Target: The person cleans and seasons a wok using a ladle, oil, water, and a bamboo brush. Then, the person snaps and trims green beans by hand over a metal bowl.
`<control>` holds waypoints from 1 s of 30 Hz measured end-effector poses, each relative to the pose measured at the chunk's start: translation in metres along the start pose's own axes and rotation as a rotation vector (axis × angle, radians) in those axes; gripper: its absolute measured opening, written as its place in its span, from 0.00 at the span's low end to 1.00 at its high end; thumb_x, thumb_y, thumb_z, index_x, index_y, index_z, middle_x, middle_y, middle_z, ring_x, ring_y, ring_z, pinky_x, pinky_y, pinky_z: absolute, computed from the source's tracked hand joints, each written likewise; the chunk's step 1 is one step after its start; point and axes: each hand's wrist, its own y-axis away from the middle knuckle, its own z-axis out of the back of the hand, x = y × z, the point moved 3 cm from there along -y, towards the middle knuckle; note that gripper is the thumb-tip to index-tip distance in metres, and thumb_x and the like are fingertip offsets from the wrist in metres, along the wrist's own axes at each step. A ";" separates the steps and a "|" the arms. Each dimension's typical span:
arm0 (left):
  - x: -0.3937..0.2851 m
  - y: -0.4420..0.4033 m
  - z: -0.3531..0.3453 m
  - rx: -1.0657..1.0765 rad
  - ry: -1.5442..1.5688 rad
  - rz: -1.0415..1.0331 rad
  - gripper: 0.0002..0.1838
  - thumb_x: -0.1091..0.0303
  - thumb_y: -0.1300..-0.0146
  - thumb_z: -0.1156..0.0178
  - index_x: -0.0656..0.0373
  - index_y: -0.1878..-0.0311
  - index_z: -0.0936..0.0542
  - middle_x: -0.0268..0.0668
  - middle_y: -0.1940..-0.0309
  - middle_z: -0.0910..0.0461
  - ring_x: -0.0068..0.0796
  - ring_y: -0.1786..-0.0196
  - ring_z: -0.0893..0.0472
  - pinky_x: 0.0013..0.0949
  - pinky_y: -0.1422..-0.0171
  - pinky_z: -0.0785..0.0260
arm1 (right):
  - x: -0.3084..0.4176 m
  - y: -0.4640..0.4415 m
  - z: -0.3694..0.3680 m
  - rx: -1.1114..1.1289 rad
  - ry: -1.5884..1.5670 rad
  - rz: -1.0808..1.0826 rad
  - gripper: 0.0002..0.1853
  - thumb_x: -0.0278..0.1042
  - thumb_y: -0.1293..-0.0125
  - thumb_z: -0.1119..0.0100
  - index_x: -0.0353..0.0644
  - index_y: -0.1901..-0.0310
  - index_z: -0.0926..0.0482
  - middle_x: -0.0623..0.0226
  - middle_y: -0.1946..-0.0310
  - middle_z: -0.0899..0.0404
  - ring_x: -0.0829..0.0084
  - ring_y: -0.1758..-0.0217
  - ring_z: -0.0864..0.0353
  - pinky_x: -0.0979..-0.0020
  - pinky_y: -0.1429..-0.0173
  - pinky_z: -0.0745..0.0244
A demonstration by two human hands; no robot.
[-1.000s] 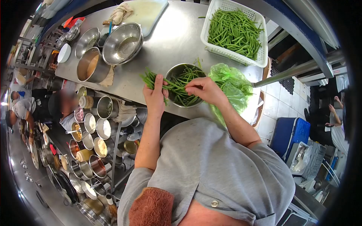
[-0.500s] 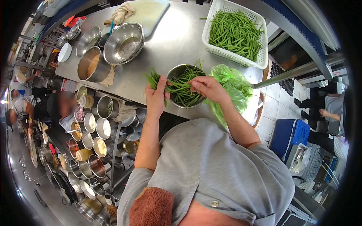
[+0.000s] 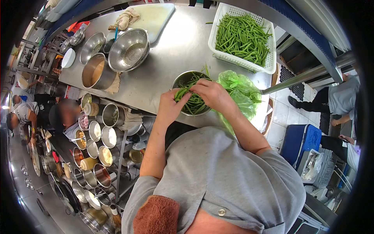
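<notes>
Green beans (image 3: pixel 193 105) lie in a round steel bowl (image 3: pixel 177 81) near the table's front edge. Over the bowl's left side, my left hand (image 3: pixel 170 106) is closed around a small bunch of green beans (image 3: pixel 180 93). My right hand (image 3: pixel 212 93) meets it above the bowl, its thumb and fingertips pinched on the ends of the beans. Both hands hide part of the bowl and the bunch. Just right of the bowl rests a thin green plastic bag (image 3: pixel 237 87) with beans inside it.
A white perforated basket (image 3: pixel 237 61) heaped with green beans stands at the back right. To the left are a steel colander (image 3: pixel 128 48), a deep pot (image 3: pixel 95 70) and a white cutting board (image 3: pixel 159 19). Several food containers sit beyond the table's left front edge; people stand on both sides.
My left hand has moved right, from beside the bowl to over it, with the beans. My right hand has closed in to meet the bunch. A person at the right has shifted.
</notes>
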 end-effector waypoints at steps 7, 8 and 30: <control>0.004 0.003 -0.003 0.096 -0.283 -0.240 0.10 0.70 0.41 0.34 0.64 0.59 0.18 0.45 0.67 0.18 0.33 0.64 0.20 0.34 0.59 0.31 | -0.011 0.007 -0.002 0.117 0.003 -0.036 0.04 0.20 0.48 0.39 0.39 0.70 0.18 0.60 0.70 0.23 0.57 0.69 0.22 0.62 0.66 0.26; 0.007 0.003 -0.004 0.088 -0.278 -0.275 0.09 0.70 0.41 0.34 0.64 0.59 0.18 0.45 0.68 0.19 0.33 0.65 0.20 0.33 0.60 0.31 | -0.013 0.006 -0.003 0.146 -0.070 -0.047 0.04 0.19 0.48 0.38 0.39 0.71 0.18 0.60 0.70 0.23 0.59 0.71 0.23 0.64 0.67 0.27; 0.014 0.002 0.021 -0.281 0.742 0.091 0.13 0.58 0.28 0.47 0.58 0.62 0.23 0.30 0.72 0.21 0.13 0.77 0.32 0.21 0.74 0.40 | -0.026 -0.015 -0.035 0.171 0.015 -0.087 0.19 0.26 0.41 0.40 0.42 0.46 0.22 0.59 0.59 0.23 0.55 0.54 0.22 0.61 0.48 0.27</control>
